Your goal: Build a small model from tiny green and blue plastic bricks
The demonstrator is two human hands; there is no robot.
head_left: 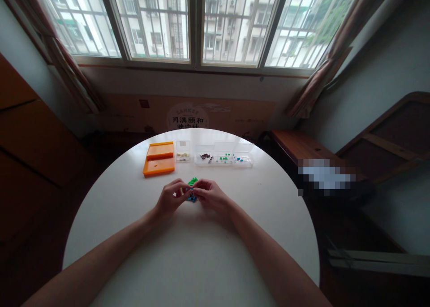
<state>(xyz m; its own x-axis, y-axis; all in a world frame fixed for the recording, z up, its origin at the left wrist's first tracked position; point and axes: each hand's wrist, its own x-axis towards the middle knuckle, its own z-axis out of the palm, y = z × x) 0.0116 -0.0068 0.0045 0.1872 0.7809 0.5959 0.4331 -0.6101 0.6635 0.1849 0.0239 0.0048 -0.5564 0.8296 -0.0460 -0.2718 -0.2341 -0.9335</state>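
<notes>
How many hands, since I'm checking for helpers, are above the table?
2: the left hand and right hand, both at the green pieces and blue pieces. None seem hidden.

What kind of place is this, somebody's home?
Most likely a room in a home, perhaps an upstairs flat. The clues are the tied-back curtain beside a barred window, the apartment-style building outside, and a round white table.

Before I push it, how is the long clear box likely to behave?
The long clear box looks like thin plastic, so probably light and stiff. Low on the smooth table, it should slide rather than tip. Its loose dark pieces may shift.
</notes>
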